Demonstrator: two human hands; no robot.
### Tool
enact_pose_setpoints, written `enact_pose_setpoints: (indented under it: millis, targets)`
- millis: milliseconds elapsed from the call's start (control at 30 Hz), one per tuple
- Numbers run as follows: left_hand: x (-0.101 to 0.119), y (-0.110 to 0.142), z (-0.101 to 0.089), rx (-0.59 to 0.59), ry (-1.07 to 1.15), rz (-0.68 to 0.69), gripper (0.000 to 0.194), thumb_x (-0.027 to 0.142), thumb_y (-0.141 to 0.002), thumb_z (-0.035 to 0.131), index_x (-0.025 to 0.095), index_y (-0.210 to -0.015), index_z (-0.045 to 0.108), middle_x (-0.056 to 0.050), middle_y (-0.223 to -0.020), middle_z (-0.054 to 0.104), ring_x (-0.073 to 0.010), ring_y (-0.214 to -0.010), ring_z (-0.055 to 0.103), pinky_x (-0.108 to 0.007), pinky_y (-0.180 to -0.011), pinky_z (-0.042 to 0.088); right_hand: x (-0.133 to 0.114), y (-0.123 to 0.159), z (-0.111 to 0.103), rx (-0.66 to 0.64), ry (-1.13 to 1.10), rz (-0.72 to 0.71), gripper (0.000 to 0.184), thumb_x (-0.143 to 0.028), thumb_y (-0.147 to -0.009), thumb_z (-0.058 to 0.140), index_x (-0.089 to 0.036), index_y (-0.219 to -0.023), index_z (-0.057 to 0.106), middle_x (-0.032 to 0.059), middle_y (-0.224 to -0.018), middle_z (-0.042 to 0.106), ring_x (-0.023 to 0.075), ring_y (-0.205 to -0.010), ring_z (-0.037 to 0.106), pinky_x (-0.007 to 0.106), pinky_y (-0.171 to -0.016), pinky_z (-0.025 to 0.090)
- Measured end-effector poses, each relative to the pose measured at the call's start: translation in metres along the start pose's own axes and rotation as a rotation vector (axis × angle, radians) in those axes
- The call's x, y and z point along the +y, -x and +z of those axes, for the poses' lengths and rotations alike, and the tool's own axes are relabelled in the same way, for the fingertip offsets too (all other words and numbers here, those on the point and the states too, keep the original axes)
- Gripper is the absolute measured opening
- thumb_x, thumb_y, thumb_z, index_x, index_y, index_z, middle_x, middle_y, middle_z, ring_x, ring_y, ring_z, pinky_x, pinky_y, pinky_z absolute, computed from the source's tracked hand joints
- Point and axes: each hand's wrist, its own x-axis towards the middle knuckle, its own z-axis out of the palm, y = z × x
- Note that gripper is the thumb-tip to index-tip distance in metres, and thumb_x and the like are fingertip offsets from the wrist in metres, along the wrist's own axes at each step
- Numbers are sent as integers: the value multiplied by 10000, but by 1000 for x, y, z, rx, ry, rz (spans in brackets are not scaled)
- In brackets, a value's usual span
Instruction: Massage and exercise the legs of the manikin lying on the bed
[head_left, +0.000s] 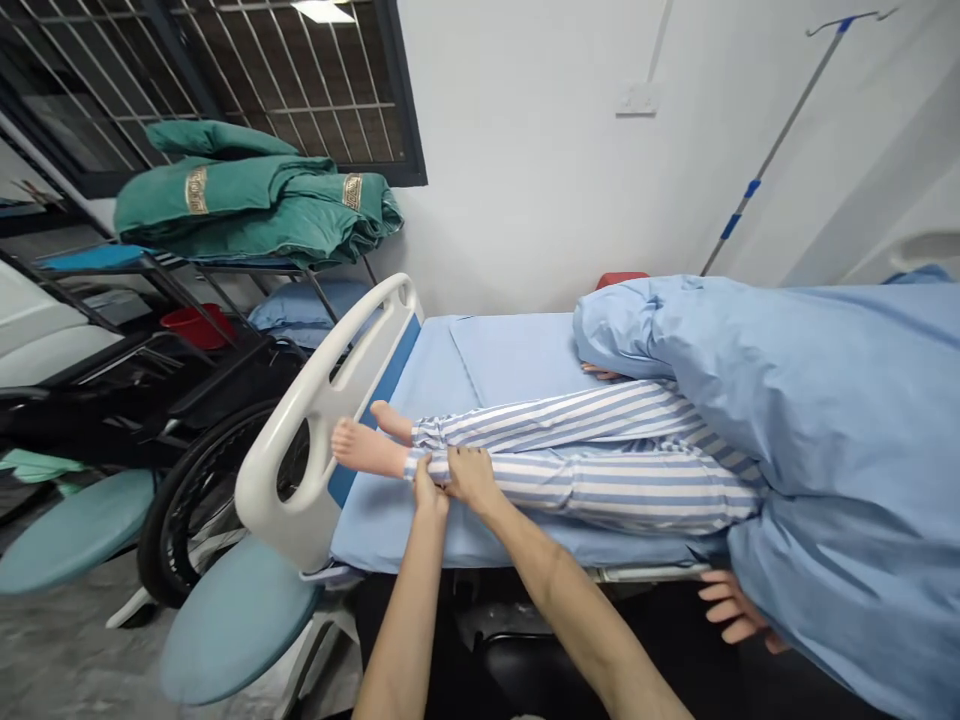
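A manikin lies on a bed with a light blue sheet, dressed in blue-and-white striped trousers. Its bare feet point toward the white footboard. My left hand pinches the cuff of the near trouser leg at the ankle. My right hand sits right beside it, fingers closed on the same cuff. A light blue blanket covers the manikin from the thighs up. One manikin hand hangs out from under the blanket at the bed's near edge.
A black wheelchair and teal stool seats stand left of the footboard. Folded green blankets lie on a metal rack, with a red basin below. An IV pole leans at the white wall.
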Motion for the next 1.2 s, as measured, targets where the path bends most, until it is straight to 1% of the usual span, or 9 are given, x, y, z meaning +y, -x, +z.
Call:
enact_pose_setpoints:
  millis: [100,200,500,600,700,833,967,1067,1200]
  targets:
    - [-26,-18,-25,78,18,-109,87,153,-719,573,147,-803,552,4,-672,613,-107,-542,583,-210,-536,467,2,-3,47,-69,44,39,495,-359,-743,706,-115,-1147,558,172,-1088,640,284,-1017,607,385,-907,414]
    - [-43,-28,-35,75,43,-70,111,159,-716,603,156,-822,571,13,-697,630,-98,-571,596,-189,-544,463,4,-7,68,-70,72,52,436,-319,-746,699,-104,-1104,573,169,-1042,648,283,-999,610,391,-901,414]
    - [-38,-17,-36,10,24,-44,111,178,-702,630,149,-791,571,26,-651,622,-97,-541,585,-195,-534,456,4,-2,55,-68,81,9,513,-332,-690,745,-75,-1106,588,160,-1040,658,285,-982,626,380,-884,440]
    - [-16,4,-20,-45,67,-4,128,173,-699,633,154,-811,574,29,-675,631,-92,-568,599,-187,-548,462,1,0,20,-15,60,-27,501,-362,-700,724,-84,-1096,591,157,-1040,662,276,-976,633,364,-875,446]
    - [16,40,16,-220,119,130,196,188,-692,651,149,-876,596,6,-779,664,-99,-678,637,-198,-658,500,0,2,-42,79,52,-22,479,-402,-726,685,-107,-1089,581,151,-1028,665,268,-954,639,345,-843,455]
    - [56,115,82,-429,92,370,315,282,-656,735,145,-896,584,-5,-772,649,-135,-720,643,-254,-726,514,13,20,-146,259,29,7,454,-473,-753,629,-163,-1079,561,125,-1040,664,267,-925,644,324,-773,460]
    - [73,200,134,-601,69,597,470,349,-679,760,200,-1073,553,-25,-979,662,-136,-897,651,-255,-855,493,36,60,-232,418,-27,68,438,-487,-809,546,-196,-1137,531,113,-1047,668,262,-936,639,304,-755,443]
    - [74,242,158,-696,46,722,538,372,-682,767,197,-1131,526,-35,-1028,640,-142,-941,642,-271,-884,483,51,88,-273,496,-50,109,435,-464,-820,527,-186,-1155,529,123,-1036,671,271,-942,632,293,-746,428]
    - [72,264,173,-748,28,774,551,405,-677,769,191,-1124,529,-34,-1022,626,-150,-953,638,-299,-886,489,58,104,-297,526,-69,134,427,-447,-822,519,-171,-1148,531,135,-1024,673,280,-937,624,294,-745,419]
